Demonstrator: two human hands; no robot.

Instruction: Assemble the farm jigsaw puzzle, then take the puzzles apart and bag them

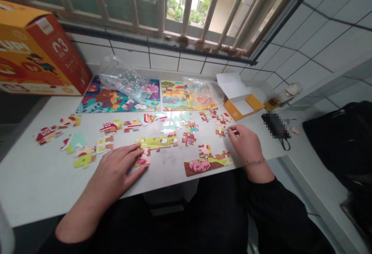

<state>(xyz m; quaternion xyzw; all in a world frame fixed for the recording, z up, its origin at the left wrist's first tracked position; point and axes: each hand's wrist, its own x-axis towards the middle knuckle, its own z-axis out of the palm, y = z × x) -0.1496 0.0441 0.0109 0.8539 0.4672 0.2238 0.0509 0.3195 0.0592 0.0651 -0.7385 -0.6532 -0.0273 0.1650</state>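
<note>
My left hand point(117, 166), loosely open, touches joined puzzle pieces point(158, 142) near the worktop's point(165, 168) front edge; whether my curled right hand point(247, 143) pinches anything, I can't tell.

Daylight enters by the window point(200, 4) ahead of you; scene moderately bright, view outside partly washed out. Pale glare on the table point(167, 168) at centre, glints on the plastic bags point(124, 77). Shadows soft. Your black sleeves point(286, 207) lose detail. Pieces point(158, 142) slightly soft. Wall point(322, 33) stretched toward the right edge. Pixelated patch at right.
</note>
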